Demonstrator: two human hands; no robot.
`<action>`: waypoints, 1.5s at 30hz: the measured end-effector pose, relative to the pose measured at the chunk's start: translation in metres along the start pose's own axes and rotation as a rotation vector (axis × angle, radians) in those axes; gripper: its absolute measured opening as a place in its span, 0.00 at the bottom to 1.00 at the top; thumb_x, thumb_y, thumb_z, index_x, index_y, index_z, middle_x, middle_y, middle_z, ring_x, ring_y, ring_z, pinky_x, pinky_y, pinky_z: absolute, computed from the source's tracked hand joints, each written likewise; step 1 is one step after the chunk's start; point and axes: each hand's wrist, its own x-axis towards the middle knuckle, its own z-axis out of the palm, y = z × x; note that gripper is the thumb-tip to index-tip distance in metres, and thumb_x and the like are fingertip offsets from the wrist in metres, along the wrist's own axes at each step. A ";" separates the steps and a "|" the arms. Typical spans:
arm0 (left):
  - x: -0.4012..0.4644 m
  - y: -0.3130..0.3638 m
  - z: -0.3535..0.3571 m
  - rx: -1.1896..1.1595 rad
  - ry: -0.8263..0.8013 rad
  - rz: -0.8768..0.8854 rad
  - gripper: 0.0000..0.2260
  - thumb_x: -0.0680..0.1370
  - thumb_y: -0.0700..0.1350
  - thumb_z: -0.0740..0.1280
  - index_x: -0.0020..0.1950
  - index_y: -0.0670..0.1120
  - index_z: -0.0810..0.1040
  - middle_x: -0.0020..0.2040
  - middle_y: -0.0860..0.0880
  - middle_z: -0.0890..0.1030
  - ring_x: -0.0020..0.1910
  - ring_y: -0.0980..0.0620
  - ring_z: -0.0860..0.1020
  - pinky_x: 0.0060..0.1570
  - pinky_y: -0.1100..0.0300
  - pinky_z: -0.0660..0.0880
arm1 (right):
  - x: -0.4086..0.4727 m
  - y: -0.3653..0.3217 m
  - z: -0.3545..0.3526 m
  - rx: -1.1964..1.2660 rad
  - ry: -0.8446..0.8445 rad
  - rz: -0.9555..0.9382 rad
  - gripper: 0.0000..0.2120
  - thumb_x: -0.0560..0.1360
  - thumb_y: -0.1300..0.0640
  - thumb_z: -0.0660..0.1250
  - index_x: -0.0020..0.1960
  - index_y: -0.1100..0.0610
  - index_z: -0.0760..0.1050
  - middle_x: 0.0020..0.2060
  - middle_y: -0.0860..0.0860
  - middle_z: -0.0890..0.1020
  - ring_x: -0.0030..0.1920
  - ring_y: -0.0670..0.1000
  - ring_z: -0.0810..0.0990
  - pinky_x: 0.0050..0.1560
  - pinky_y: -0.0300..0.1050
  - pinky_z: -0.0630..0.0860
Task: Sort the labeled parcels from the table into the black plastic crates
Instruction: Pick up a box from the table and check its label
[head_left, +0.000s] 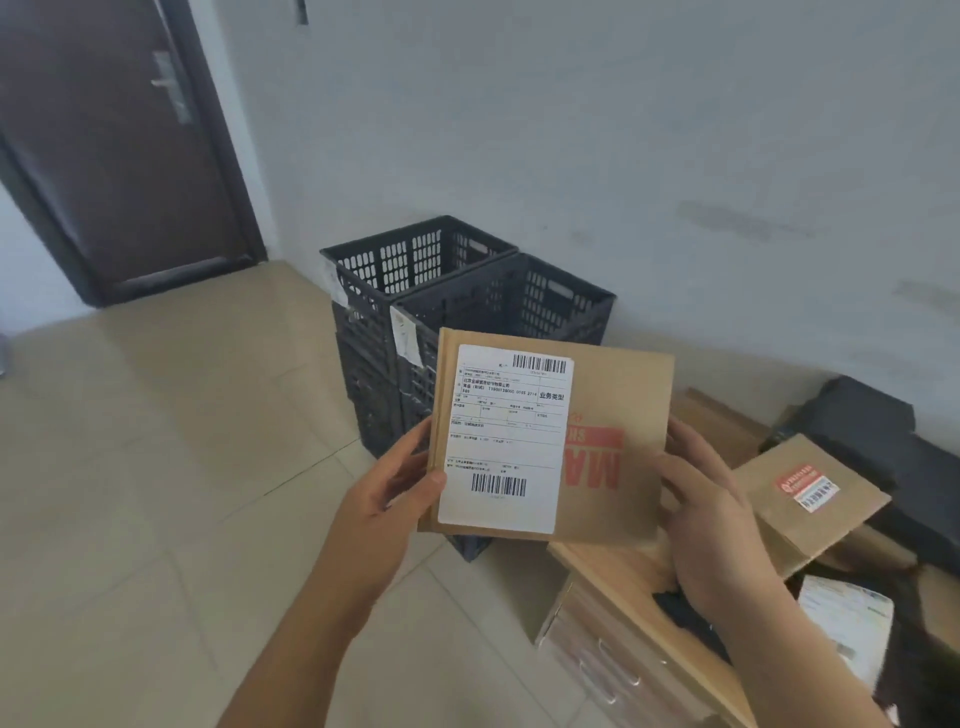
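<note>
Head view: left hand (387, 499) and right hand (714, 512), fingers curled round opposite edges of the labeled parcel (597, 452).

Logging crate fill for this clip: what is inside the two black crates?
Only bare mesh walls show inside the left crate and right crate. Their bottoms are hidden by their walls and the held parcel.

The parcel (613, 415) is matt brown cardboard bearing a smooth white paper label (506, 436). The crates (452, 291) are perforated black plastic. The surface (623, 577) shows pale wood grain; the floor (156, 467) is glossy beige tile.
</note>
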 end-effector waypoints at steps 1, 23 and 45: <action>-0.003 -0.003 -0.007 0.005 0.025 -0.024 0.25 0.84 0.43 0.67 0.59 0.79 0.77 0.57 0.62 0.86 0.56 0.65 0.82 0.44 0.77 0.75 | 0.001 0.002 0.009 -0.005 -0.022 0.019 0.17 0.79 0.55 0.66 0.59 0.34 0.82 0.59 0.41 0.85 0.58 0.46 0.84 0.66 0.63 0.76; 0.020 -0.043 -0.100 -0.030 0.295 -0.184 0.21 0.74 0.54 0.69 0.66 0.73 0.77 0.59 0.56 0.86 0.61 0.57 0.82 0.64 0.51 0.75 | 0.077 0.041 0.127 0.000 -0.279 0.261 0.17 0.82 0.60 0.64 0.66 0.45 0.81 0.57 0.46 0.87 0.56 0.52 0.85 0.52 0.54 0.76; 0.270 -0.022 -0.197 0.120 0.371 -0.227 0.20 0.76 0.55 0.70 0.64 0.76 0.77 0.55 0.57 0.86 0.56 0.59 0.83 0.61 0.51 0.75 | 0.318 0.062 0.298 0.020 -0.401 0.352 0.14 0.84 0.55 0.62 0.63 0.38 0.77 0.53 0.38 0.85 0.45 0.41 0.86 0.35 0.45 0.82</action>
